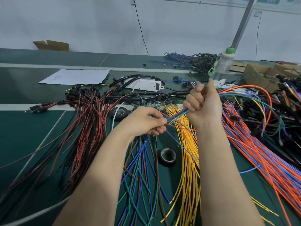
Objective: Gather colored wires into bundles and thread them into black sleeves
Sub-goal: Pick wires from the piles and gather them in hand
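Across the dark green flat bench (24, 136): loose orange and blue wires (260, 152) at 4 o'clock, loose yellow wires (187, 160) at 5 o'clock. Near centre, a slim bundle of mixed coloured wires (177, 114), clenched in the fisted right hand (202, 105) at its 2 o'clock end, pinched by the left hand (145, 122) at 8 o'clock. Likely to splay if either grip loosens, or snag strays below.

Bare bench (16, 128) lies open at the far left, outside the fan of red and black wires (84, 128), and at the back beside the sheet of paper (76, 77). Yellow wires (187, 168) and a tape roll (168, 155) crowd the middle, while orange and blue wires (254, 154) and cardboard boxes (254, 70) block the right.
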`<action>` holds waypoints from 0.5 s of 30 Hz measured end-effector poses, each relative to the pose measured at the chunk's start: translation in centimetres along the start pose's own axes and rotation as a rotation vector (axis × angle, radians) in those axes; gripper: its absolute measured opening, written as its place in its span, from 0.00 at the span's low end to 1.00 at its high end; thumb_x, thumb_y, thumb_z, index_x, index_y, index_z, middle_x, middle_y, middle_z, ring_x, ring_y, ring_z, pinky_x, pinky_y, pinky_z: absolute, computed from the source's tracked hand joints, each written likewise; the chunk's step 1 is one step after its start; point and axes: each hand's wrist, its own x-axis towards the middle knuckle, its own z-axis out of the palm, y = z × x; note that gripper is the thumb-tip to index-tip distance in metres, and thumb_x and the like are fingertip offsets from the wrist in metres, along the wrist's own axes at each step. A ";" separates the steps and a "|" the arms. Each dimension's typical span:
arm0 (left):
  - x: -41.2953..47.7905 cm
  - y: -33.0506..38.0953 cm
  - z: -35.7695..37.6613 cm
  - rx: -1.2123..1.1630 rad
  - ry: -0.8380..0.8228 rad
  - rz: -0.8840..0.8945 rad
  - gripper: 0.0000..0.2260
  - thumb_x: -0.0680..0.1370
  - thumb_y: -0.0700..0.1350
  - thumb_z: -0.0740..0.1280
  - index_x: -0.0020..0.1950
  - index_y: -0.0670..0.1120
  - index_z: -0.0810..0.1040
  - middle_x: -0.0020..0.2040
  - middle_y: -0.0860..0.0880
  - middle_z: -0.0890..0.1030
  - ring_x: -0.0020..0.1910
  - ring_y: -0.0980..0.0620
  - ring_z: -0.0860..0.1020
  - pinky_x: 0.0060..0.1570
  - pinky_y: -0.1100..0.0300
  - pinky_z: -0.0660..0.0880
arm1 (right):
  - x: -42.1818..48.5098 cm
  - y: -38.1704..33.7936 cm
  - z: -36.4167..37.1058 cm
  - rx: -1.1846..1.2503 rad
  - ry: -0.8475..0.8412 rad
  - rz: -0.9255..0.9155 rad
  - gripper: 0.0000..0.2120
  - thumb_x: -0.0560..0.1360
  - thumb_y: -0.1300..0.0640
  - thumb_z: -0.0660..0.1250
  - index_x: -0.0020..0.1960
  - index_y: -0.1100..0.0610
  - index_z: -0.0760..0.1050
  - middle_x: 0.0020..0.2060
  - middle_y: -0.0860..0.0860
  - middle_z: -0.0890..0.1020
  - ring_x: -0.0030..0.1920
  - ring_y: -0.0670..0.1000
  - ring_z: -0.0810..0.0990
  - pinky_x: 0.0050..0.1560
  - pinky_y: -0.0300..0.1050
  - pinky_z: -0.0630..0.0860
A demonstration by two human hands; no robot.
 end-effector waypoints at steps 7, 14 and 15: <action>-0.2 -0.3 -0.7 -0.228 -0.039 0.120 0.02 0.76 0.37 0.67 0.46 0.43 0.78 0.35 0.50 0.82 0.33 0.59 0.79 0.36 0.69 0.76 | -0.2 -0.3 -0.3 0.165 0.069 -0.091 0.24 0.83 0.46 0.49 0.32 0.56 0.64 0.17 0.45 0.58 0.15 0.43 0.55 0.18 0.35 0.50; -0.3 -0.1 -1.1 -0.386 -0.041 0.290 0.08 0.71 0.40 0.67 0.49 0.44 0.79 0.38 0.49 0.84 0.37 0.58 0.81 0.40 0.68 0.77 | -0.4 -0.5 -0.2 0.347 0.065 -0.087 0.23 0.83 0.48 0.49 0.33 0.56 0.64 0.17 0.46 0.59 0.16 0.44 0.56 0.19 0.35 0.51; -0.3 0.0 -1.0 -0.411 -0.035 0.313 0.08 0.70 0.40 0.67 0.49 0.43 0.79 0.38 0.49 0.84 0.37 0.58 0.81 0.40 0.68 0.77 | -0.4 -0.4 -0.2 0.371 0.066 -0.078 0.23 0.83 0.48 0.49 0.33 0.57 0.64 0.17 0.46 0.59 0.15 0.44 0.56 0.20 0.35 0.50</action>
